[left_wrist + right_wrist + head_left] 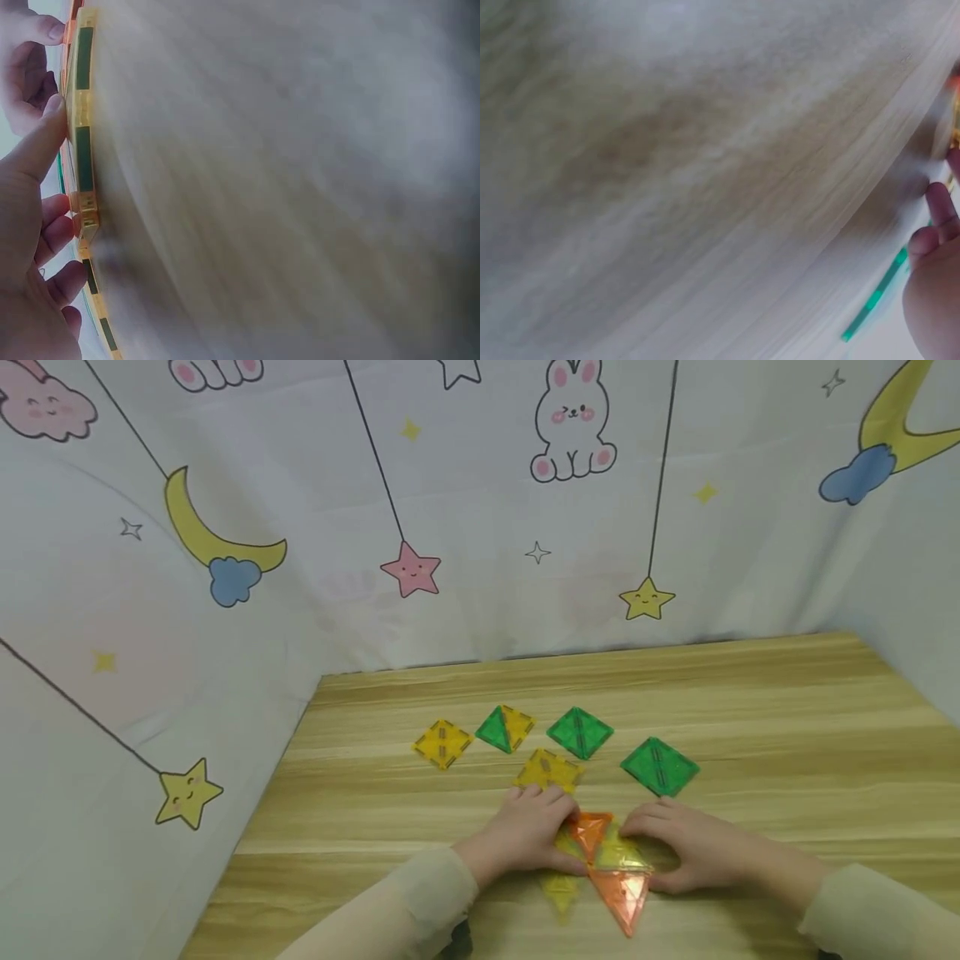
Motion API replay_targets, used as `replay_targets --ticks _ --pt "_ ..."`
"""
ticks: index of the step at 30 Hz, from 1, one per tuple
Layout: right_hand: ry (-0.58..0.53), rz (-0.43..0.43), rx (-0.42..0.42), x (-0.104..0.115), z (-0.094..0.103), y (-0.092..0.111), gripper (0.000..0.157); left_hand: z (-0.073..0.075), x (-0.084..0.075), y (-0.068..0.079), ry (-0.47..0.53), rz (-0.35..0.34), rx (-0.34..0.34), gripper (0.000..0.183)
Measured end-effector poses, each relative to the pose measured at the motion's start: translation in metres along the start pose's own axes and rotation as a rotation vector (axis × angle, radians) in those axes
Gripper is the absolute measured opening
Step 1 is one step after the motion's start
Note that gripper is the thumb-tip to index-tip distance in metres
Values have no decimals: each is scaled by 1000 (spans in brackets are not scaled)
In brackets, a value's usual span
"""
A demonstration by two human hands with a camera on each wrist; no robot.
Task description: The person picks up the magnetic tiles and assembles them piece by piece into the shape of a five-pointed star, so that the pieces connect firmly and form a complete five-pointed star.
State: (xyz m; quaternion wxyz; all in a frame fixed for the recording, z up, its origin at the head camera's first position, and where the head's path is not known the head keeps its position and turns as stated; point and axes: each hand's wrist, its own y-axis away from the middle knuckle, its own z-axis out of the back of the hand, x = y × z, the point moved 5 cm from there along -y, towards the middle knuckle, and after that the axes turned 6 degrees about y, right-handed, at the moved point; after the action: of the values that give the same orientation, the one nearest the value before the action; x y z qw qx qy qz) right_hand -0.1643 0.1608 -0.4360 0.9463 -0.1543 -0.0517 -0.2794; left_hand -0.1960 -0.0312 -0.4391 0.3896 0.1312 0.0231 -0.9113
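Translucent triangular magnetic tiles lie joined in a cluster between the hands at the front of the table. In the head view an orange magnetic tile (589, 832) is at its top, a yellow magnetic tile (624, 855) on the right, and a larger orange tile (624, 893) points toward the person. The left hand (525, 835) holds the cluster's left side, partly hiding a yellow tile there; its thumb presses a yellow edge (84, 157) in the left wrist view. With thumb and fingers, the right hand (682, 843) grips the right side. A pale yellow triangle (561, 892) shows below the left thumb.
Behind the hands lie tile pairs shaped as diamonds: yellow (430, 744), green and yellow (492, 731), and green (566, 732). Another green pair (675, 768) lies near the right fingers, and a yellow pair (558, 770) touches the left fingertips. A printed curtain (480, 627) borders the wooden table (360, 827).
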Motion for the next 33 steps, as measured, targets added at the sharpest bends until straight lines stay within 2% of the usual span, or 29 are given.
replay_targets --ticks 6,9,14,16,23,27,33 --pt "3 -13 -20 -1 -1 3 49 -1 -1 -1 -2 -5 -4 62" --pt "-21 -46 -10 -1 -3 4 52 -2 5 4 42 -18 -19 64" --pt "-38 -142 11 -4 -5 11 59 -2 23 18 120 -40 -56 68" --pt "-23 -163 0 -5 -4 15 59 -1 30 26 138 -44 -50 69" --pt "31 -151 -102 -4 -3 20 54 -1 49 52 176 -5 6 69" --pt "59 -183 -118 -3 -3 22 54 -2 51 57 195 -9 -10 68" --pt "82 -186 -153 0 -7 22 55 -5 46 57 198 -33 -57 61"
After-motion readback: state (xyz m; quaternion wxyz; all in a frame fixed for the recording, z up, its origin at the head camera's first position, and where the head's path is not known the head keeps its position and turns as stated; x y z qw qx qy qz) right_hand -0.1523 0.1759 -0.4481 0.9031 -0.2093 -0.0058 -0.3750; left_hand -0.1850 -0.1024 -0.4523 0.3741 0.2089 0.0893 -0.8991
